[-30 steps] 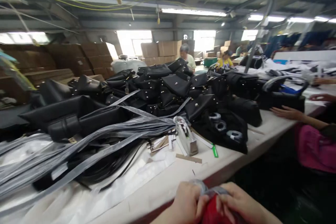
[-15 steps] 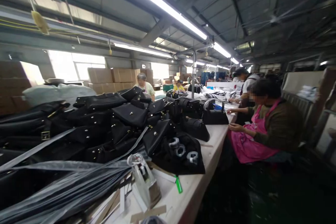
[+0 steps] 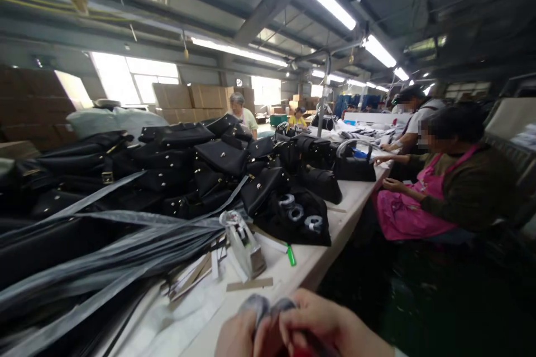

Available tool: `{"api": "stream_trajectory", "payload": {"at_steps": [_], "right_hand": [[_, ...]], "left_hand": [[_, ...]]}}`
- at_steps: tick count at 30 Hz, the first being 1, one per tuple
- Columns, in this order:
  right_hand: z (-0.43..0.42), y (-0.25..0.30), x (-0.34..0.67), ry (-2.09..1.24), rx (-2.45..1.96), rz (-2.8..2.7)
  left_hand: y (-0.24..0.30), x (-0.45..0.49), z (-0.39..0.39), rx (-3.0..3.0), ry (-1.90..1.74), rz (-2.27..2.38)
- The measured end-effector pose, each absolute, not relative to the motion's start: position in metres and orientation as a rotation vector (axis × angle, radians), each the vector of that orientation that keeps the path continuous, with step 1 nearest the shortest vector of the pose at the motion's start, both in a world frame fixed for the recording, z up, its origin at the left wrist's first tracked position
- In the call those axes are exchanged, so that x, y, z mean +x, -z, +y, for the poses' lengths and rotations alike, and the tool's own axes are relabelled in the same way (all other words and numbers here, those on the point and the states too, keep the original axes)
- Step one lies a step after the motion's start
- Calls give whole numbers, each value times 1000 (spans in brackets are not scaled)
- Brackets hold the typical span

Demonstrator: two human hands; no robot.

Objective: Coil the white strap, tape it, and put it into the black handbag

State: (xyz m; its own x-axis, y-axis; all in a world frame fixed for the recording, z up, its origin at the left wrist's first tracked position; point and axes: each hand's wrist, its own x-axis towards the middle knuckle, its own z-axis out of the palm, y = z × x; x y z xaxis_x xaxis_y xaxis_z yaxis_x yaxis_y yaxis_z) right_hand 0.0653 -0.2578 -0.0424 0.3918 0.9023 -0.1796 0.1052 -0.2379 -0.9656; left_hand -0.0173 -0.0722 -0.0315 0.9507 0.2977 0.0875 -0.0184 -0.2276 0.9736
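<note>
Working at the near edge of the long white bench, I have a great heap of black bags piled ahead of me, with a sheaf of grey plastic strips fanning out from the left toward a tape dispenser. Beside that lies a black cloth carrying tape rolls, and a green pen rests just by its near edge. My left hand and right hand are both clenched, touching one another, pinching a small grey bundle of what looks like crumpled plastic over something red at the bottom of the view; blur keeps me from telling more. I judge that the pinch is best kept firm and close to the bundle's top, thumbs pressing together so the slippery plastic cannot unfurl, and held low over the bench edge. A person in a pink apron sits to my right. No writing, brand or label is readable anywhere.
</note>
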Motion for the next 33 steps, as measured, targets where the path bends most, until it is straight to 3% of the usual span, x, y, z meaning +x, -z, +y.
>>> {"api": "stream_trajectory", "payload": {"at_steps": [1, 5, 8, 12, 16, 21, 26, 33], "right_hand": [[-260, 42, 74, -1005, -1655, -881], [-263, 41, 105, -492, -2042, -894], [-257, 47, 116, -602, -1936, -897], [-237, 57, 103, -831, -1739, -746], [-207, 60, 82, -1039, -1249, -487], [-186, 57, 74, -1015, -1034, -417], [-203, 50, 94, -802, -1369, -418], [-231, 30, 96, -582, -2303, -1245]], "left_hand": [[31, -20, -72, 1899, -198, 184], [24, -20, -60, 1792, 340, 179], [19, -13, -50, 1356, 456, 175], [8, 3, -49, 968, 409, 231], [5, 21, -58, 788, 160, 191], [16, 28, -73, 879, -57, 133], [28, 15, -67, 1050, -38, 6], [42, -1, -46, 1709, -137, 172]]}}
